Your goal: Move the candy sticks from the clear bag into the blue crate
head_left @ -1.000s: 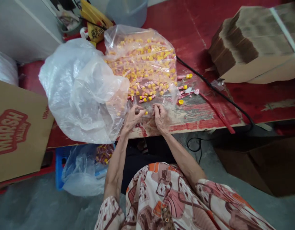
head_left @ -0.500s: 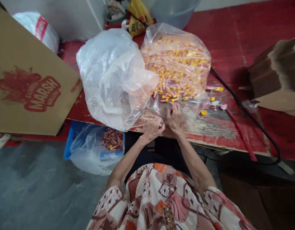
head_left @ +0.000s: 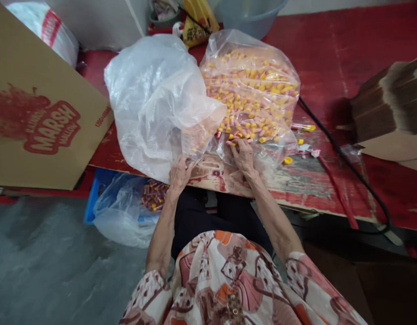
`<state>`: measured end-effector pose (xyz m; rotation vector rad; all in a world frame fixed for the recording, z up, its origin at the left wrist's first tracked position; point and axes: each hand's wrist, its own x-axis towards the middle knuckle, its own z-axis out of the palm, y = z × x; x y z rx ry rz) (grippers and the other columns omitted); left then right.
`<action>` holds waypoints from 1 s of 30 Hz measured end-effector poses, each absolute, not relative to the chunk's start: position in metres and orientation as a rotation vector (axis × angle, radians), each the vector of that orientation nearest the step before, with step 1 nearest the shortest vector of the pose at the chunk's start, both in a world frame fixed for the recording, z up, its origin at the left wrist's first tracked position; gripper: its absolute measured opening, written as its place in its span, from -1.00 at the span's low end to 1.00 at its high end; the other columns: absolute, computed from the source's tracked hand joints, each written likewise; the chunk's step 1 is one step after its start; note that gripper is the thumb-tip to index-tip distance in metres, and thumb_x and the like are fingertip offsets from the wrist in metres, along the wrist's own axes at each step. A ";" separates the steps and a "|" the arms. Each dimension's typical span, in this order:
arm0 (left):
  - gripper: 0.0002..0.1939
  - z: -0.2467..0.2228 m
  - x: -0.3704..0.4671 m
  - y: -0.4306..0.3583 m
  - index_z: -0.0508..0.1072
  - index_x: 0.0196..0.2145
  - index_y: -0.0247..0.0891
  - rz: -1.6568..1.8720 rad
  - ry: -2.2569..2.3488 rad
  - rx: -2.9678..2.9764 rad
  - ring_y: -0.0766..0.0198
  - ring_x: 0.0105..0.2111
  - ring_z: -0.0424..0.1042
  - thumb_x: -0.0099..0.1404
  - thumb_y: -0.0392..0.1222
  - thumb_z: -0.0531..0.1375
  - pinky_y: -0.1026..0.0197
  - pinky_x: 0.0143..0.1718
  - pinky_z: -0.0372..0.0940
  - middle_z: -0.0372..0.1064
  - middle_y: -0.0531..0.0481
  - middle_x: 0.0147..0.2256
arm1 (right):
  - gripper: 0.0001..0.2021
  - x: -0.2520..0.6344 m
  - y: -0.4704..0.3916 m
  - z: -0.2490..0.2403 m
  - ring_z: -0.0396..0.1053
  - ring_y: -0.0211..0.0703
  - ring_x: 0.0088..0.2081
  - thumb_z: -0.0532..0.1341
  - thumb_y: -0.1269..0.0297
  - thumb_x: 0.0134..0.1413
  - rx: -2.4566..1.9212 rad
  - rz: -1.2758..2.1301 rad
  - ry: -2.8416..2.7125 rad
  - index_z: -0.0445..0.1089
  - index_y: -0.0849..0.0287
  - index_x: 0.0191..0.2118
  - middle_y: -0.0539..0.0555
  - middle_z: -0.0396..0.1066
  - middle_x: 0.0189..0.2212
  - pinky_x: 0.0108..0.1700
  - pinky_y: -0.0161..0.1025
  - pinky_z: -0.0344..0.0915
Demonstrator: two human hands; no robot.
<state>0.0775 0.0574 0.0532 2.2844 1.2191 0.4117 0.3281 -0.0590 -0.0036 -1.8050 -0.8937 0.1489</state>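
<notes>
The left hand (head_left: 179,174) is laid at the near edge of the red counter (head_left: 330,54), its fingers (head_left: 185,163) curled loosely against the crumpled empty plastic bag (head_left: 157,99). The right hand (head_left: 242,155) is set just right of it, fingers (head_left: 237,145) bent and pinched on a pink tube (head_left: 232,142) at the mouth of the clear bag of yellow-capped tubes (head_left: 252,90), which lies further back on the counter.

Cardboard box (head_left: 42,113) at left showing red print "MARSH MALLOW", small digits beside it too blurred. Yellow bag (head_left: 198,22) bearing dark characters, not reading clearly.
</notes>
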 end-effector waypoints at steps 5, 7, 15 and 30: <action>-0.77 0.059 0.086 0.062 0.64 -0.08 -0.16 0.567 1.020 2.009 0.26 -0.35 0.49 0.41 -0.01 0.37 0.27 -0.23 0.41 0.58 0.04 -0.31 | -0.64 0.318 -0.084 -0.002 0.45 -0.02 -0.18 0.27 -0.14 0.42 -1.756 0.245 -0.858 0.58 0.05 -0.14 0.12 0.56 -0.19 -0.02 -0.08 0.43; -0.69 0.059 0.094 0.061 0.67 -0.10 -0.17 0.539 0.947 1.897 0.30 -0.47 0.40 0.36 0.10 0.41 0.29 -0.37 0.35 0.48 0.10 -0.45 | -0.64 0.314 -0.090 0.001 0.46 -0.04 -0.19 0.30 -0.15 0.37 -1.714 0.355 -0.866 0.59 0.05 -0.20 0.10 0.56 -0.22 -0.05 -0.09 0.44; -0.51 0.063 0.112 0.051 0.72 -0.07 -0.20 0.432 0.774 1.681 0.30 -0.38 0.52 0.26 0.24 0.43 0.31 -0.40 0.40 0.68 -0.06 -0.19 | -0.58 0.300 -0.105 0.032 0.35 -0.24 -0.43 0.46 -0.20 0.15 -1.336 0.909 -0.640 0.54 0.04 -0.15 -0.08 0.50 -0.37 -0.38 -0.27 0.39; -0.45 0.063 0.121 0.010 0.70 -0.05 -0.22 0.366 0.732 1.652 0.31 -0.41 0.48 0.31 0.33 0.38 0.30 -0.46 0.33 0.66 -0.08 -0.19 | -0.34 0.294 -0.098 0.037 0.39 -0.23 -0.39 0.34 -0.52 0.16 -1.312 0.992 -0.523 0.58 0.05 -0.09 0.03 0.59 -0.24 -0.46 -0.30 0.29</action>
